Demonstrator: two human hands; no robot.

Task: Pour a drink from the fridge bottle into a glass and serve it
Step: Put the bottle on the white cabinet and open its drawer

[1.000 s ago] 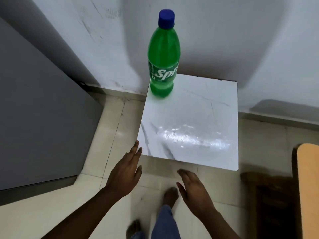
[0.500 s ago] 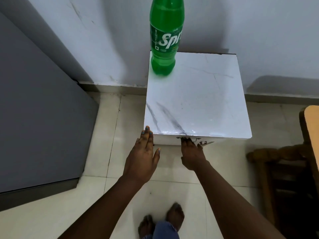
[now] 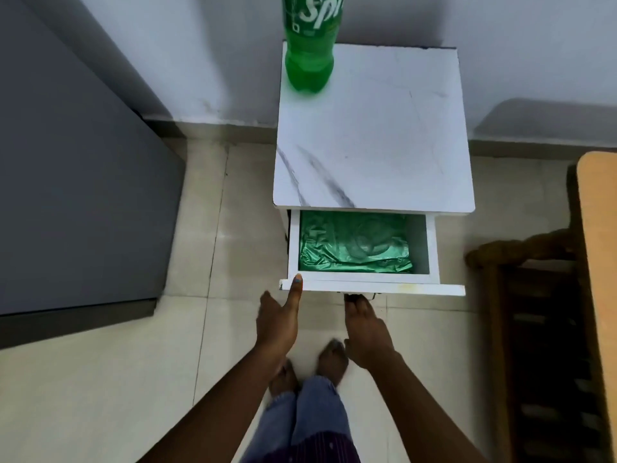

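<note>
A green soda bottle stands upright at the far left corner of a small white marble-top cabinet; its cap is cut off by the frame. The cabinet's drawer is pulled out and holds a crumpled green plastic bag. My right hand grips the handle under the drawer's front edge. My left hand is beside it, fingers apart, one fingertip touching the drawer's front left corner. No glass is in view.
A dark grey fridge fills the left side. A dark wooden chair and a tan table edge stand at the right. My bare feet are on the pale tiled floor in front of the cabinet.
My right hand took the handle under the cabinet top and pulled the drawer out, uncovering the green bag. My left hand moved up to the drawer's front corner.
</note>
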